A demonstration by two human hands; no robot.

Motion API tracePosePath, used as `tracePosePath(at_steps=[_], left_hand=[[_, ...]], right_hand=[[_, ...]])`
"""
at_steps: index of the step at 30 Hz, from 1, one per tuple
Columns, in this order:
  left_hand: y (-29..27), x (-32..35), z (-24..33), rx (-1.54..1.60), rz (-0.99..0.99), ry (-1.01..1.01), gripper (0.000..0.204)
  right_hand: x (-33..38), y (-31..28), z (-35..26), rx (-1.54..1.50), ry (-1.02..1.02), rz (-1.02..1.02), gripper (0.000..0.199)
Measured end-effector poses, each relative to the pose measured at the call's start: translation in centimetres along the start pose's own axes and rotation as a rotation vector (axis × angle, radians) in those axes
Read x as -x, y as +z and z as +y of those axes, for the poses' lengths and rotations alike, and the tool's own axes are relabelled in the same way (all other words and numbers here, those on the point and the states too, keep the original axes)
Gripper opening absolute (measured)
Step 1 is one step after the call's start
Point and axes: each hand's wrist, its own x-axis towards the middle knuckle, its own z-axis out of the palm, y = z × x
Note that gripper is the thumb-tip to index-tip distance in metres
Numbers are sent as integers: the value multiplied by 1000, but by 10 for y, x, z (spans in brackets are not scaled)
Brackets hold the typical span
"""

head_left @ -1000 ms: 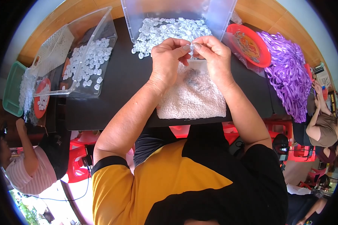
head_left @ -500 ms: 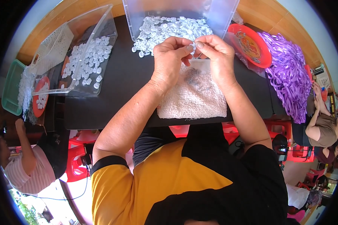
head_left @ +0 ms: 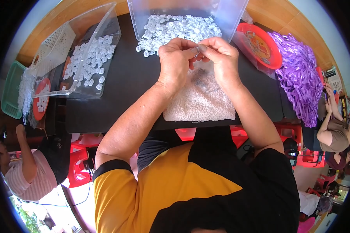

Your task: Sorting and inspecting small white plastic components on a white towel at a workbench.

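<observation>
My left hand [head_left: 175, 58] and my right hand [head_left: 223, 58] meet above the far end of a pale terry cloth [head_left: 200, 103]. Thumbs and fingertips of both are pinched together around a small shiny piece [head_left: 198, 51], mostly hidden by the fingers; its exact kind is too small to tell. Just beyond the fingers, a heap of small clear-white plastic pieces [head_left: 179, 29] spreads out of a clear plastic bin [head_left: 200, 7] lying open toward me. A dark grey patch of fine bits or smudge [head_left: 200, 77] marks the cloth below my hands.
On the black table [head_left: 132, 73], a clear box [head_left: 72, 92] at left holds more white pieces. A red plate [head_left: 276, 50] with small metal parts and a pile of purple ribbon straps [head_left: 297, 77] lie at right. People sit at far left [head_left: 31, 171] and far right [head_left: 332, 132].
Both hands stay pinched together over the cloth. My right hand has shifted slightly left, its fingertips closing in on the left ones, and less of the small piece shows.
</observation>
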Motion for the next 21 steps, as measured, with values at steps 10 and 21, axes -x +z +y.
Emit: tracePosePath(at_steps=[10,21], left_hand=[[-2,-6,-7,35,14,21,5],[-1,-3,-10,-143,-18,145,15]], right_hand=[[-5,-7,0,37,47,17,7],[-3,-2,2,12,162,-7,10]])
